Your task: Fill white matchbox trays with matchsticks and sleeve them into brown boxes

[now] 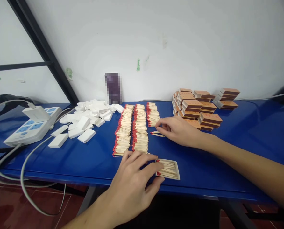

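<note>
My left hand (134,181) is closed around the left end of a white matchbox tray (178,173) near the table's front edge. Red-tipped matches (168,168) lie inside the tray, and one of my fingers rests over their heads. My right hand (177,130) is pinched at the near end of the short row of matches (152,114); what its fingertips hold is hidden. A few loose matches (157,134) lie just below those fingertips. Two longer rows of matches, a left row (124,127) and a middle row (140,127), stretch back towards the wall.
White empty-looking trays (91,116) are heaped at the back left. Stacked brown matchbox sleeves (192,105) stand at the back right. A power strip (34,127) with cables sits at the far left. A blurred dark upright object (113,88) leans near the wall.
</note>
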`<state>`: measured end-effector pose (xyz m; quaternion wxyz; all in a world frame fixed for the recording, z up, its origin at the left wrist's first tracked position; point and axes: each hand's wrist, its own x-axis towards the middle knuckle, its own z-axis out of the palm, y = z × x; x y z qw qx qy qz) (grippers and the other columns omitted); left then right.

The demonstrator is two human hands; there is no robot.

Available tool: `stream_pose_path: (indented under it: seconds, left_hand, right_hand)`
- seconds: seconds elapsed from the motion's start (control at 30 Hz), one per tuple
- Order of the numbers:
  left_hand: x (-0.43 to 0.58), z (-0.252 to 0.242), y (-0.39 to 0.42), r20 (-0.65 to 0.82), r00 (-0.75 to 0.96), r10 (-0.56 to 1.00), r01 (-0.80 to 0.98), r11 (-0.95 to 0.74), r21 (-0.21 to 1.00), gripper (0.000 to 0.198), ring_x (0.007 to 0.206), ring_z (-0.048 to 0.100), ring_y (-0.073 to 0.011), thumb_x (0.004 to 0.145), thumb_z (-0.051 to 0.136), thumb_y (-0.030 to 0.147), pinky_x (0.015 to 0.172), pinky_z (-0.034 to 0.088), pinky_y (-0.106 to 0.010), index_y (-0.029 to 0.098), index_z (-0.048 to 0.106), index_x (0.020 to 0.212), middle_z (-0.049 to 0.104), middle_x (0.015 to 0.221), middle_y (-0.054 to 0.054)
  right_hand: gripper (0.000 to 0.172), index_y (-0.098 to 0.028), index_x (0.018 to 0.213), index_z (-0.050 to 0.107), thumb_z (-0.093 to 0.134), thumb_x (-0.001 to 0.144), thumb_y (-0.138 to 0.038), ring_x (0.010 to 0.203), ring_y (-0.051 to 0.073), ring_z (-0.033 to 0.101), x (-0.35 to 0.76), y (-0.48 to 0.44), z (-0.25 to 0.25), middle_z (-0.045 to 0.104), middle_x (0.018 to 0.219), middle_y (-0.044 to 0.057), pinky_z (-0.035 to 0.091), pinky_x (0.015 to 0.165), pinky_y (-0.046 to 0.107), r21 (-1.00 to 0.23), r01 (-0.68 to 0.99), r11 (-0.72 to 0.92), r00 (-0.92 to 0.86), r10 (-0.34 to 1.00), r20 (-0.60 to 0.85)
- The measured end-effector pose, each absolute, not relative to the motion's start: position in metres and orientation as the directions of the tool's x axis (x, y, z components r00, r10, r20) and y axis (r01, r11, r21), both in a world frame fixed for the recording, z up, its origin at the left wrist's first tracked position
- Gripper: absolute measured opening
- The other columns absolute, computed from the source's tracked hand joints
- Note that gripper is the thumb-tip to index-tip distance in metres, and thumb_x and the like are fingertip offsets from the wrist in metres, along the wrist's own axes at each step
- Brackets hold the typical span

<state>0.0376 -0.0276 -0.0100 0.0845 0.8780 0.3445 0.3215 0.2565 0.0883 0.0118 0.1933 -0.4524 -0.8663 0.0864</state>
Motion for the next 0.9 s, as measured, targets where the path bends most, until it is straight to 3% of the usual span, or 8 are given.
stream_pose_path:
  seconds: [0.1, 0.23, 0.37, 0.53, 0.9]
  left_hand:
    - [0.037, -0.010, -0.028, 0.497, 0.557, 0.666, 0.554, -0.743, 0.375, 0.015, 0.100, 0.062, -0.0212, 0.093, 0.066, 0.018, 0.087, 0.039, -0.039, 0.023, 0.066, 0.107, 0.071, 0.115, 0.000]
    - [0.038, -0.010, -0.028, 0.492, 0.555, 0.671, 0.560, -0.738, 0.377, 0.013, 0.099, 0.061, -0.0214, 0.094, 0.065, 0.019, 0.087, 0.039, -0.039, 0.023, 0.066, 0.106, 0.071, 0.114, -0.001]
    - [0.037, -0.011, -0.027, 0.489, 0.556, 0.672, 0.561, -0.738, 0.375, 0.014, 0.099, 0.061, -0.0215, 0.094, 0.066, 0.019, 0.086, 0.039, -0.039, 0.023, 0.066, 0.107, 0.070, 0.115, -0.001]
    - [0.038, -0.011, -0.028, 0.490, 0.553, 0.673, 0.562, -0.736, 0.377, 0.012, 0.100, 0.061, -0.0224, 0.094, 0.065, 0.020, 0.088, 0.039, -0.040, 0.023, 0.066, 0.106, 0.070, 0.115, -0.001]
    - [0.037, -0.010, -0.028, 0.479, 0.559, 0.677, 0.568, -0.733, 0.374, 0.013, 0.100, 0.060, -0.0222, 0.095, 0.064, 0.019, 0.089, 0.039, -0.040, 0.023, 0.066, 0.107, 0.070, 0.115, -0.001]
  right_hand:
    - [0.019, -0.017, 0.089, 0.066, 0.054, 0.090, -0.032, 0.058, 0.015, 0.050, 0.257, 0.081, 0.013, 0.059, 0.065, 0.000, 0.035, 0.059, 0.027, -0.286, 0.767, 0.575, -0.511, 0.816, 0.270]
    - [0.015, -0.017, 0.093, 0.063, 0.053, 0.083, -0.021, 0.062, 0.016, 0.052, 0.260, 0.070, 0.013, 0.063, 0.075, 0.003, 0.038, 0.062, 0.028, -0.229, 0.801, 0.553, -0.483, 0.823, 0.299]
    - [0.026, -0.017, 0.101, 0.062, 0.054, 0.077, -0.014, 0.067, 0.017, 0.055, 0.262, 0.068, 0.008, 0.064, 0.081, 0.004, 0.040, 0.065, 0.028, -0.206, 0.806, 0.555, -0.499, 0.824, 0.267]
    - [0.028, -0.014, 0.107, 0.062, 0.053, 0.081, -0.016, 0.064, 0.017, 0.053, 0.261, 0.074, 0.003, 0.062, 0.078, 0.003, 0.038, 0.063, 0.028, -0.205, 0.806, 0.555, -0.492, 0.821, 0.288]
    - [0.013, -0.017, 0.082, 0.059, 0.048, 0.087, -0.020, 0.074, 0.021, 0.054, 0.259, 0.068, 0.003, 0.060, 0.079, 0.006, 0.038, 0.071, 0.033, -0.163, 0.856, 0.490, -0.431, 0.852, 0.296]
